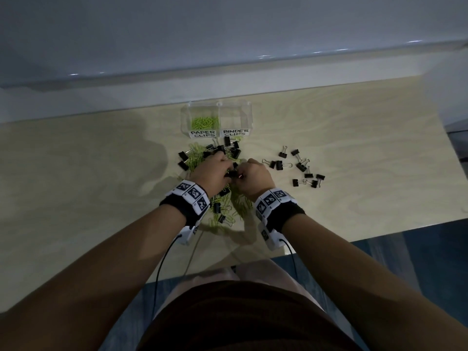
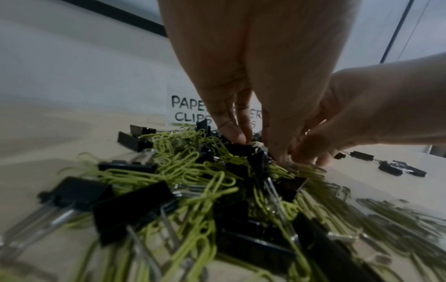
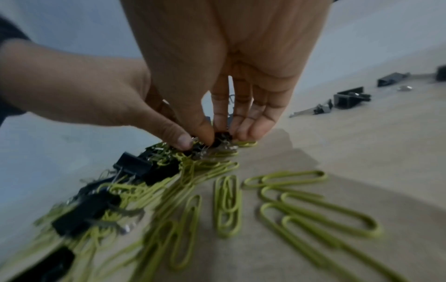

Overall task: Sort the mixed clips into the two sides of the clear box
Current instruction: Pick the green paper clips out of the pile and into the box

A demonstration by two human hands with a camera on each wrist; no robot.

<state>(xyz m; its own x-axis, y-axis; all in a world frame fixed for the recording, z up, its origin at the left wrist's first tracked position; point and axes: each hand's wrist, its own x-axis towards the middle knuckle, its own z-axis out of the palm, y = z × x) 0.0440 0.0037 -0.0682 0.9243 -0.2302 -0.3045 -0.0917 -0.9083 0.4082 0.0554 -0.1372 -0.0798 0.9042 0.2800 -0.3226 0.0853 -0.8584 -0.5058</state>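
Clips, black binder ones and green wire paper ones, lie tangled in a mixed heap (image 1: 215, 173) on the table (image 1: 101, 173), just in front of the clear box (image 1: 216, 117). My left hand (image 1: 210, 171) and right hand (image 1: 255, 173) meet over the middle of the heap, both grips pinching one black binder clip (image 3: 220, 140) that looks snagged with thin green loops; I judge I am holding it from two sides to work it free. The box's left side, labelled paper clips, holds a small green bunch (image 1: 203, 122); its right side, labelled binder clips, looks bare. A scatter of binder clips (image 1: 301, 167) lies well apart to my right, probably set aside for that side. The binder clips are boxy folded metal with silvery wire handles, and the paper clips are smooth, coated, long oval loops that hook each other easily.
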